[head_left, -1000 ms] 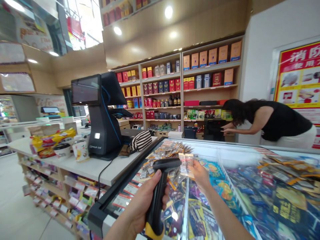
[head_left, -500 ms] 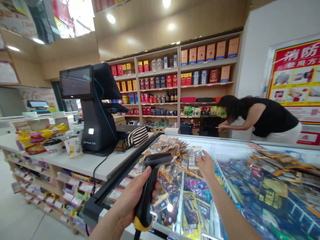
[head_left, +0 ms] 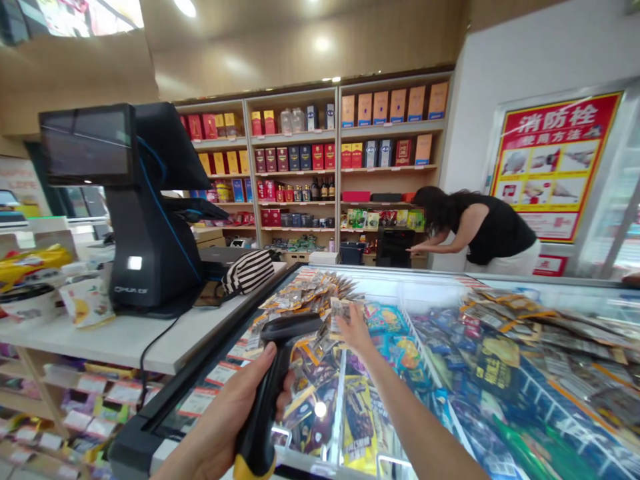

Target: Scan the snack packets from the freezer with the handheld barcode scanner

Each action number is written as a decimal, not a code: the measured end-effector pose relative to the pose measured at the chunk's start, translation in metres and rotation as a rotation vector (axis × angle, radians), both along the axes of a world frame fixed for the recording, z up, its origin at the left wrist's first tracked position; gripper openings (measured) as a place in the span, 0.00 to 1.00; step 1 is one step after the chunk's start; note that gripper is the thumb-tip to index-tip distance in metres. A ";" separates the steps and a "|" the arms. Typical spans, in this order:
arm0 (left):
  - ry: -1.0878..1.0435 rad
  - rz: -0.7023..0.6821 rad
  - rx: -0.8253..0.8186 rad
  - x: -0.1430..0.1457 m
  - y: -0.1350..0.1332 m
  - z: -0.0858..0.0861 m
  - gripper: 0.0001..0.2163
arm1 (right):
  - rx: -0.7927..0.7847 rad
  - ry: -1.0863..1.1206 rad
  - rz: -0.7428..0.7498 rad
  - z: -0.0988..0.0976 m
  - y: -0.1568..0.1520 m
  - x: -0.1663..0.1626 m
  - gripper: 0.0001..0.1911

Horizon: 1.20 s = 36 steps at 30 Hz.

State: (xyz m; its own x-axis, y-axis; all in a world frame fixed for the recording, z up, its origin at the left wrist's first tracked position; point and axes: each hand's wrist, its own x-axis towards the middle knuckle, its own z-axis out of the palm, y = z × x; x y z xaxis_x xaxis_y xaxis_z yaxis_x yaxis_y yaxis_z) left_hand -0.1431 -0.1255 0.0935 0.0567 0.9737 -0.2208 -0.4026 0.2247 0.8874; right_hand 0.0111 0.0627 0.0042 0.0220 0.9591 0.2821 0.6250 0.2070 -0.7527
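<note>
My left hand is wrapped round the grip of a black and yellow barcode scanner. The scanner's head points right, over the glass top of a chest freezer. Just past that head, my right hand has its fingers closed on a small clear snack packet with an orange edge. Its print is too blurred to read. Behind and left of the packet lies a heap of similar snack packets on the glass. Below the glass show colourful frozen-food bags.
A black checkout terminal stands on the white counter at the left, with a striped pouch beside it. More packets are spread over the freezer's right side. Behind it, a person in black bends forward before stocked shelves.
The view has turned to the right. My right hand has moved left with the packet, closer to the scanner's head. My left hand still holds the scanner.
</note>
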 end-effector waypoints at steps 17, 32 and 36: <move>0.038 -0.021 -0.083 0.034 0.013 0.010 0.12 | -0.045 -0.243 -0.032 0.015 0.002 0.045 0.39; 0.077 -0.122 -0.087 0.064 0.028 -0.004 0.12 | -0.050 -0.749 -0.355 -0.023 -0.109 0.274 0.25; 0.056 -0.139 -0.070 0.060 0.020 0.000 0.14 | 0.126 -0.567 0.036 -0.017 -0.087 0.216 0.19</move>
